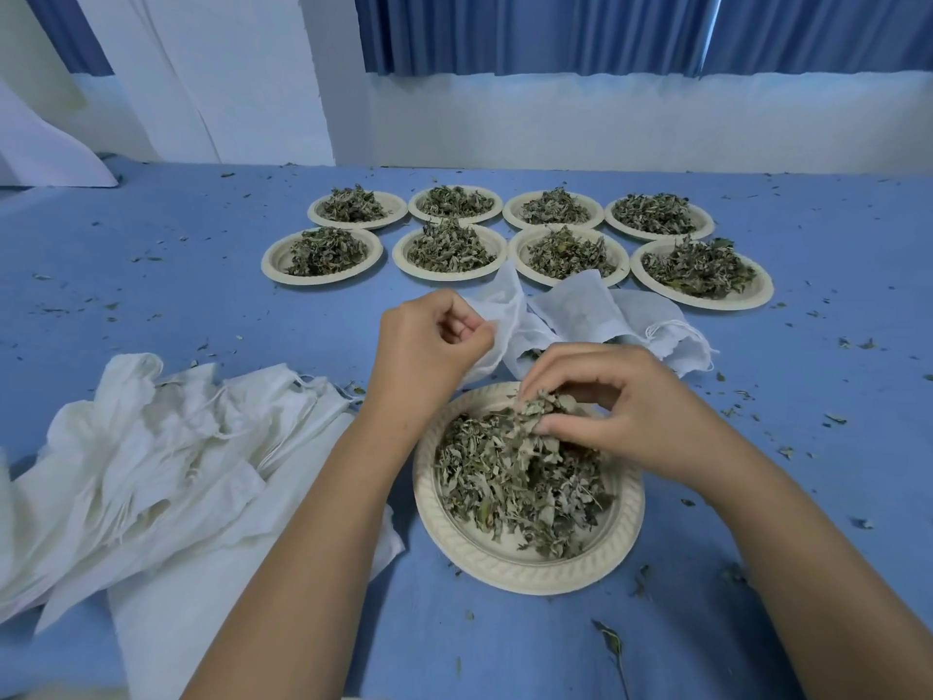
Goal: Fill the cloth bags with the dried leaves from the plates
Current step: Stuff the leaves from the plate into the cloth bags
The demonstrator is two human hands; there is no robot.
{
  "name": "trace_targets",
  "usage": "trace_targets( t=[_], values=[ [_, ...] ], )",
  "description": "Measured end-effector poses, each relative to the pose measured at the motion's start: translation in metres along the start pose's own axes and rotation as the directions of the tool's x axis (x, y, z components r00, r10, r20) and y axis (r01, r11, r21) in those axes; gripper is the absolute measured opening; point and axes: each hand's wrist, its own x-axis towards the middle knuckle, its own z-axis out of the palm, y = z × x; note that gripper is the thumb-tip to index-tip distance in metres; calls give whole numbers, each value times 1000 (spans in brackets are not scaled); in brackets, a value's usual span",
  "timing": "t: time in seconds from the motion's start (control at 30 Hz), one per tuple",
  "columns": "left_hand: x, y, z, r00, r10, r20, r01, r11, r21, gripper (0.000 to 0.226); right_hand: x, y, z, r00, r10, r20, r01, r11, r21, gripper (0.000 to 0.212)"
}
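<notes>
1 head-worn wide view, facing forward and down, close above near plate (505, 565)

A blue surface (151, 234) fills the lower two thirds of the frame, matte and evenly coloured; whether it is a covered table or a floor mat cannot be told from this angle. Along its far edge runs a low white wall (631, 123), its top line slightly ragged where it meets blue curtains (530, 32) hanging in vertical folds across the upper right. A bright slit of daylight (709, 27) shows between two curtain panels. In the upper left a wide white panel (217, 78) stands upright, with faint lines running down it. The light is soft, cool and even, with weak shadows.
</notes>
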Motion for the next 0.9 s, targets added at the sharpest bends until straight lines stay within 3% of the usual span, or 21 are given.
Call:
trace_targets(
  t=[0.17,0.33,0.47,0.6,0.9],
  values=[
    [-5,5,2,992,65,110,-62,998,-26,21,1,-4,7,951,-116,-288,179,962,204,22],
    [-7,7,5,981,92,171,-84,995,-52,32,4,-2,13,871,-34,-491,178,952,250,24],
    [-8,6,7,983,109,151,-98,992,-79,25,3,3,19,862,-77,-501,79,997,-18,20],
    [-10,8,8,979,149,141,-131,983,-131,24,5,9,21,849,-269,-454,66,908,-414,18],
    [-14,6,12,972,226,70,-218,971,-98,18,8,12,22,885,-326,-331,44,768,-639,32]
  ],
)
